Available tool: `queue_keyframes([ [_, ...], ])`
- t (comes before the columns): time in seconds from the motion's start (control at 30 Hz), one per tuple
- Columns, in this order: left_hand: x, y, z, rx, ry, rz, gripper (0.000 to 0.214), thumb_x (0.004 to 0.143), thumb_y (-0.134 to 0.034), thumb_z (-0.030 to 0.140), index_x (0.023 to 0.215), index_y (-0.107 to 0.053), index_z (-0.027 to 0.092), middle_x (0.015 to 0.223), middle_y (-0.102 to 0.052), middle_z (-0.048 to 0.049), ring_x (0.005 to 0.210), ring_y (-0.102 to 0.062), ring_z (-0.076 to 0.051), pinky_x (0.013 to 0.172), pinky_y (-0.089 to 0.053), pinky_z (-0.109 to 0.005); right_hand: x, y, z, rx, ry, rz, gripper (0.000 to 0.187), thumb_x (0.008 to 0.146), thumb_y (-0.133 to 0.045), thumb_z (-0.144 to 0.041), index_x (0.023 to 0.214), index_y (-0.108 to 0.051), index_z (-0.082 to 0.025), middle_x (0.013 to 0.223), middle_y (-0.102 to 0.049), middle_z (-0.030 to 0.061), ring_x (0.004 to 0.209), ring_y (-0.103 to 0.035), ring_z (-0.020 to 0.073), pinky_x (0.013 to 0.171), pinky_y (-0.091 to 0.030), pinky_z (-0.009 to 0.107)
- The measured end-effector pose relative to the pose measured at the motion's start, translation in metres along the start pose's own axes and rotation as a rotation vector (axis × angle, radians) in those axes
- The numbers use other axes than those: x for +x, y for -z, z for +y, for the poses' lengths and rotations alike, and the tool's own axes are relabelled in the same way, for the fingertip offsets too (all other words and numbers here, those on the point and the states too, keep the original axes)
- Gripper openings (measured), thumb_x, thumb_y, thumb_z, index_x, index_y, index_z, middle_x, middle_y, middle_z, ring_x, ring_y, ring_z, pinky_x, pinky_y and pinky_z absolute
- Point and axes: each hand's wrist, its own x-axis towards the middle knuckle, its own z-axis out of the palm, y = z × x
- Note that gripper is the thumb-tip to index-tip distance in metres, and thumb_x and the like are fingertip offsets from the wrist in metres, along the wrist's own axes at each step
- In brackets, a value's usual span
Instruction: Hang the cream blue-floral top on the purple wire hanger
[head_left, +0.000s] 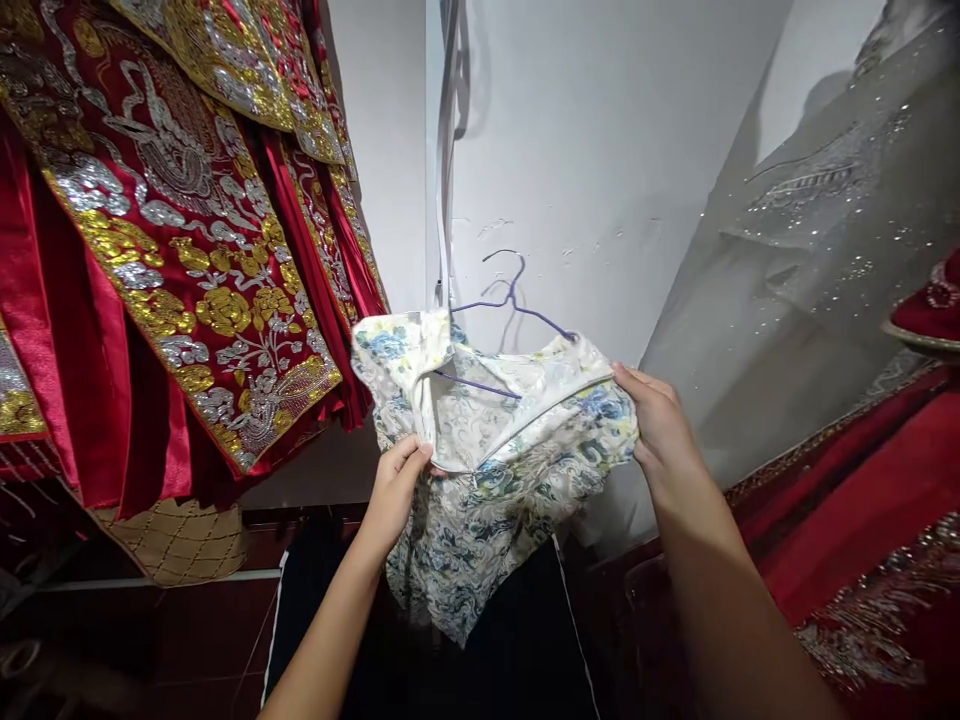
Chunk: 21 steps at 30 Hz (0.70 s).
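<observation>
A floral dress (pixel 517 510), white with blue, green and yellow flowers, hangs on a purple wire hanger (pixel 512 297) in the middle of the head view. Its back opening gapes around the hanger's lower bar, and a zipper (pixel 474 474) shows at the bottom of the gap. My left hand (pixel 400 487) pinches the opening's left edge near the zipper. At the right shoulder, my right hand (pixel 660 420) grips the fabric between thumb and fingers. The undersides of both grips are hidden by the cloth.
Red garments with gold and silver embroidery (pixel 225 300) hang at left. A sheer, sparkling white gown (pixel 810 250) hangs at right, above red beaded fabric (pixel 885 510). Behind the hanger is a white wall (pixel 600 130) with a pale strap (pixel 442 190) hanging down.
</observation>
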Motion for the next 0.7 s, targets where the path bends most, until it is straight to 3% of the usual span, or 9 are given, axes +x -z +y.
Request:
queue_keyframes([
  [0.17, 0.001, -0.005, -0.001, -0.069, 0.005, 0.109, 0.023, 0.086, -0.062, 0.039, 0.078, -0.063, 0.017, 0.073, -0.058, -0.0014, 0.070, -0.055, -0.016, 0.071, -0.046, -0.026, 0.009, -0.041, -0.004, 0.075, -0.091, -0.243, 0.035, 0.065, -0.085, -0.046, 0.083, -0.075, -0.017, 0.074, -0.075, 0.0071, 0.069, -0.071, 0.0246, 0.062, -0.056, 0.032],
  [0.27, -0.008, 0.001, -0.011, -0.067, 0.035, 0.164, 0.022, 0.084, -0.064, 0.037, 0.073, -0.062, 0.017, 0.071, -0.056, -0.0009, 0.069, -0.053, -0.015, 0.068, -0.044, -0.024, 0.008, -0.035, 0.004, -0.016, -0.156, -0.346, 0.036, 0.071, -0.080, -0.050, 0.086, -0.075, -0.018, 0.078, -0.075, 0.0073, 0.068, -0.070, 0.0230, 0.064, -0.055, 0.032],
  [0.33, -0.019, 0.001, -0.017, -0.047, 0.070, 0.148, 0.021, 0.082, -0.065, 0.035, 0.071, -0.063, 0.016, 0.069, -0.057, -0.0010, 0.069, -0.052, -0.015, 0.069, -0.043, -0.023, -0.002, -0.021, 0.014, -0.142, -0.119, -0.334, 0.038, 0.075, -0.075, -0.053, 0.090, -0.075, -0.018, 0.085, -0.075, 0.0081, 0.076, -0.070, 0.0242, 0.070, -0.055, 0.034],
  [0.4, -0.029, -0.003, -0.023, -0.068, 0.100, 0.117, 0.019, 0.083, -0.063, 0.034, 0.077, -0.066, 0.017, 0.074, -0.061, -0.0018, 0.070, -0.053, -0.016, 0.071, -0.044, -0.024, -0.026, -0.009, 0.029, -0.322, 0.080, -0.137, 0.041, 0.079, -0.070, -0.054, 0.098, -0.073, -0.019, 0.100, -0.074, 0.0092, 0.093, -0.067, 0.0267, 0.082, -0.052, 0.038],
  [0.47, -0.038, -0.009, -0.027, -0.119, 0.122, 0.118, 0.019, 0.084, -0.060, 0.034, 0.085, -0.069, 0.017, 0.076, -0.064, -0.0024, 0.069, -0.054, -0.016, 0.071, -0.044, -0.026, -0.066, -0.009, 0.048, -0.482, 0.316, 0.215, 0.042, 0.081, -0.068, -0.051, 0.109, -0.069, -0.020, 0.116, -0.068, 0.0100, 0.108, -0.060, 0.0281, 0.093, -0.048, 0.042],
  [0.5, -0.042, -0.013, -0.028, -0.140, 0.132, 0.128, 0.020, 0.084, -0.059, 0.034, 0.087, -0.069, 0.017, 0.076, -0.064, -0.0024, 0.066, -0.054, -0.016, 0.069, -0.044, -0.026, -0.089, -0.013, 0.059, -0.521, 0.374, 0.387, 0.043, 0.082, -0.067, -0.048, 0.115, -0.066, -0.021, 0.121, -0.064, 0.0109, 0.112, -0.057, 0.0284, 0.095, -0.046, 0.042],
  [0.53, -0.045, -0.016, -0.029, -0.150, 0.141, 0.134, 0.021, 0.085, -0.059, 0.034, 0.089, -0.070, 0.016, 0.074, -0.064, -0.0023, 0.064, -0.053, -0.016, 0.069, -0.044, -0.027, -0.113, -0.020, 0.070, -0.507, 0.351, 0.467, 0.036, 0.084, -0.065, -0.046, 0.111, -0.066, -0.022, 0.117, -0.064, 0.0105, 0.108, -0.058, 0.0272, 0.092, -0.046, 0.041],
  [0.57, -0.048, -0.018, -0.028, -0.151, 0.149, 0.134, 0.021, 0.086, -0.059, 0.034, 0.088, -0.070, 0.016, 0.072, -0.063, -0.0021, 0.063, -0.052, -0.016, 0.068, -0.044, -0.027, -0.136, -0.029, 0.081, -0.484, 0.278, 0.414, 0.027, 0.086, -0.064, -0.045, 0.102, -0.066, -0.023, 0.106, -0.065, 0.0090, 0.099, -0.059, 0.0253, 0.088, -0.047, 0.039],
  [0.7, -0.055, -0.024, -0.019, -0.115, 0.155, 0.047, 0.021, 0.089, -0.060, 0.033, 0.078, -0.067, 0.016, 0.069, -0.060, -0.0020, 0.066, -0.054, -0.016, 0.068, -0.043, -0.026, -0.185, -0.063, 0.110, -0.256, -0.196, -0.319, 0.036, 0.094, -0.049, -0.053, 0.081, -0.060, -0.022, 0.076, -0.062, 0.0047, 0.072, -0.057, 0.0216, 0.067, -0.045, 0.033],
])
